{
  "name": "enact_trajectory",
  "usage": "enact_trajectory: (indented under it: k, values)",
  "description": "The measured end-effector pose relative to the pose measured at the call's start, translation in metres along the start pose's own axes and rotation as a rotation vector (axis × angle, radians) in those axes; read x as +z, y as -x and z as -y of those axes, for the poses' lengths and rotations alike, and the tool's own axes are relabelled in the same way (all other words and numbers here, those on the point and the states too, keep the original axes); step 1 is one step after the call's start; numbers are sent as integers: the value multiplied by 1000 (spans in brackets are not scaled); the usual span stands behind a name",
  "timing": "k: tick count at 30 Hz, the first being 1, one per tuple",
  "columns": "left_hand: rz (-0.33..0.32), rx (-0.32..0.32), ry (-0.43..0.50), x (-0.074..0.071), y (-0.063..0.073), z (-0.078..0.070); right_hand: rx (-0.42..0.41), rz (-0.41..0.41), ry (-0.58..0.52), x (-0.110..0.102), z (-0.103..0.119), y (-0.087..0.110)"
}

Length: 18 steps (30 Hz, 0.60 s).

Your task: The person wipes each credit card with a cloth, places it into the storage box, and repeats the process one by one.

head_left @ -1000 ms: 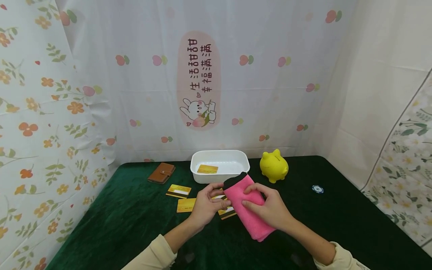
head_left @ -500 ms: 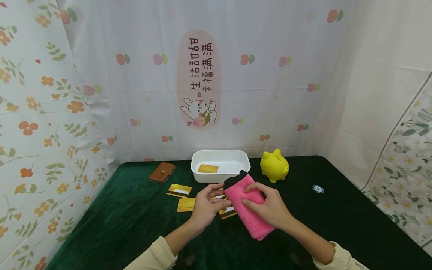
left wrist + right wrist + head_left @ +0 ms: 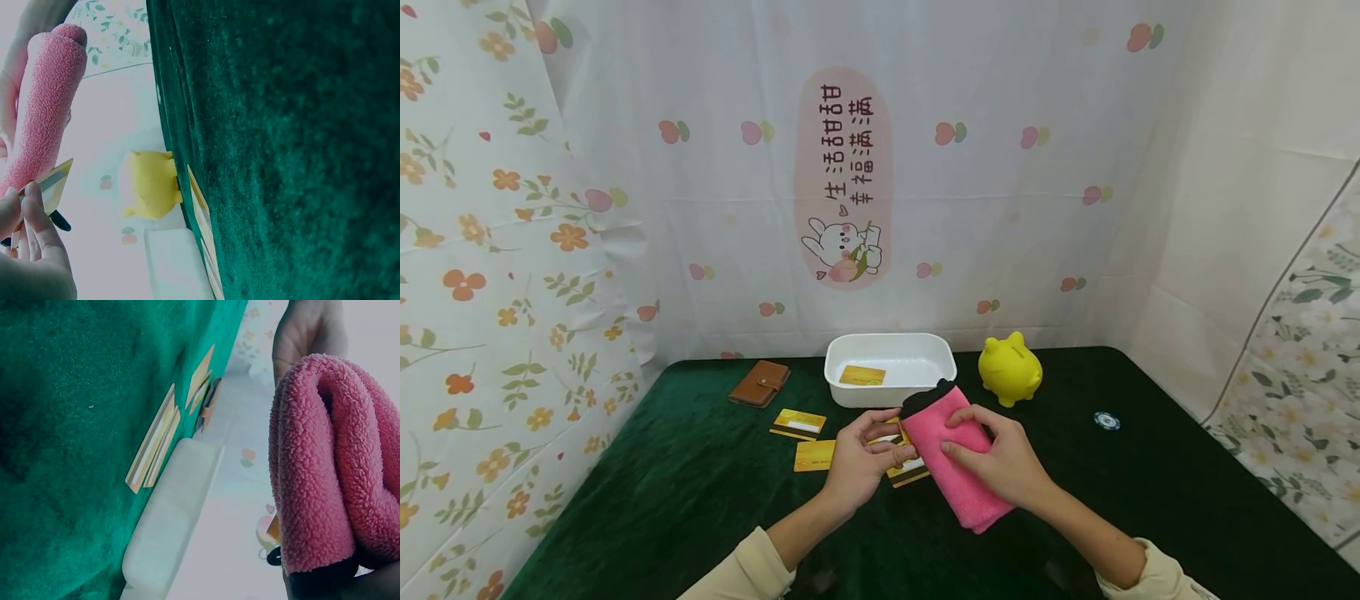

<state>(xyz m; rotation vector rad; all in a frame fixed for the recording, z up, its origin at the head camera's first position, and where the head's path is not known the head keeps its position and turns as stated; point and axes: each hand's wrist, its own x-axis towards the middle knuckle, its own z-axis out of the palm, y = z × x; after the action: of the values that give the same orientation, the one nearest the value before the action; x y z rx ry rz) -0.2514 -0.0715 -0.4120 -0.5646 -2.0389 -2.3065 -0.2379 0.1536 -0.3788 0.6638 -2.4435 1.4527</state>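
Note:
My left hand (image 3: 859,462) pinches a gold bank card (image 3: 56,186) between thumb and fingers, clearest in the left wrist view. A folded pink towel (image 3: 958,471) with a black edge is gripped by my right hand (image 3: 1011,462), thumb and fingers on its near face. The card lies against the towel near that black edge, and the towel covers most of it in the head view. Both hands are raised in front of the white tray. In the right wrist view the towel's thick folds (image 3: 315,469) hide most of the right hand.
Several gold cards (image 3: 814,456) lie on the green cloth behind and left of my hands. The white tray (image 3: 887,397) holds another gold card (image 3: 861,376). A brown wallet (image 3: 760,384) lies left of it, a yellow piggy bank (image 3: 1010,369) and a poker chip (image 3: 1107,421) to its right.
The towel and both hands have shifted very slightly to the right. A sliver of the card now shows beside the towel's edge. Both holds stay the same.

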Motion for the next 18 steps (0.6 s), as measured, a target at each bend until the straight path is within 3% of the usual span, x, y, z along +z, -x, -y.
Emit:
enact_trajectory:
  k: [18]
  values:
    - [-14,-14,-10,0,1,0,17,-26,37,-2,-5,-1]
